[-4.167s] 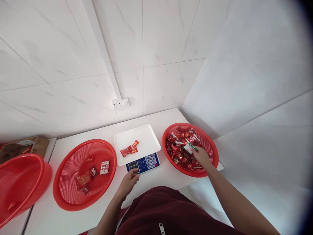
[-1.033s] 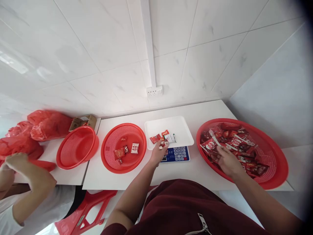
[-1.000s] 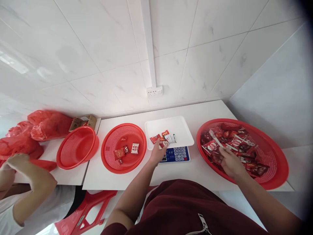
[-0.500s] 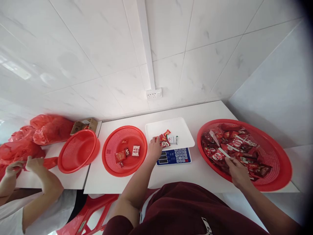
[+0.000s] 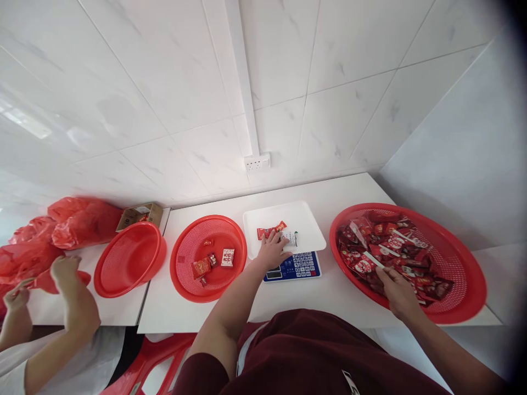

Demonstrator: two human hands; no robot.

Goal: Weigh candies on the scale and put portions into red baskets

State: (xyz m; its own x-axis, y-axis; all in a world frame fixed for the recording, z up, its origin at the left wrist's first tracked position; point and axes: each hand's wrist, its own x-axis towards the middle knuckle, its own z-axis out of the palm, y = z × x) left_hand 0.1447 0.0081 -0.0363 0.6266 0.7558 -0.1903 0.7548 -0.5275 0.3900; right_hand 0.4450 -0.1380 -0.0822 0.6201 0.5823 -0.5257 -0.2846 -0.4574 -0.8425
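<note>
My left hand (image 5: pixel 274 248) lies with fingers spread on the white tray (image 5: pixel 307 218) of a blue-keyed scale (image 5: pixel 302 266). It covers some of the small packets there, touching red candy packets (image 5: pixel 267 231) and a white packet (image 5: pixel 292 238). My right hand (image 5: pixel 394 285) is inside the large red basket (image 5: pixel 473 266) at the right, fingers curled among several red candy packets (image 5: pixel 382 244). What those fingers hold is hidden.
A smaller red basket (image 5: pixel 185 244) with a few packets (image 5: pixel 214 258) sits left of the scale, and a deeper red basket (image 5: pixel 127 258) beyond it. Cardboard box (image 5: pixel 140 213) and red plastic bags (image 5: pixel 78 216) lie at far left, where another person's hands (image 5: pixel 66 270) handle red plastic. Red stool (image 5: pixel 152 356) below.
My left hand has moved from the scale's front edge onto the tray and spread flat over the packets. My right hand has slid toward the near rim of the large basket.
</note>
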